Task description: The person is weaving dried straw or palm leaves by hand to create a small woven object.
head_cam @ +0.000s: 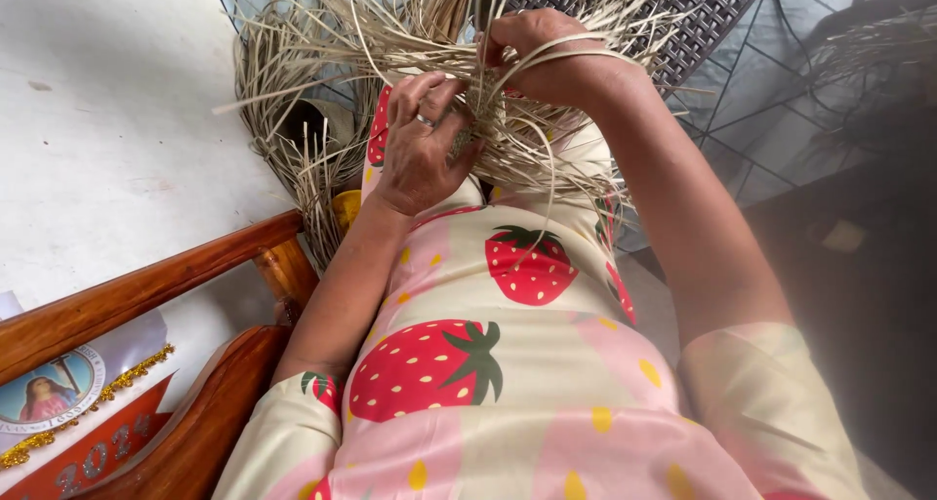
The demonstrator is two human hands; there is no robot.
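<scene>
1. A strawberry-print pink and cream dress [508, 363] fills the foreground, beside a polished brown wooden chair arm [146, 290].
2. Above the lap, the left hand [422, 149], a ring on one finger, has its grip pinched on a tangled bundle of pale dried straw strips [508, 134].
3. Just beyond, the right hand [547, 56] is clenched around strands looped over its fingers.
4. Farther off stands a dark woven mesh panel [683, 12].

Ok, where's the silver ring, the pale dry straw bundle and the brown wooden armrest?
silver ring [426, 120], head view, band on finger.
pale dry straw bundle [322, 41], head view, loose strands.
brown wooden armrest [146, 290], head view, top rail.
</scene>
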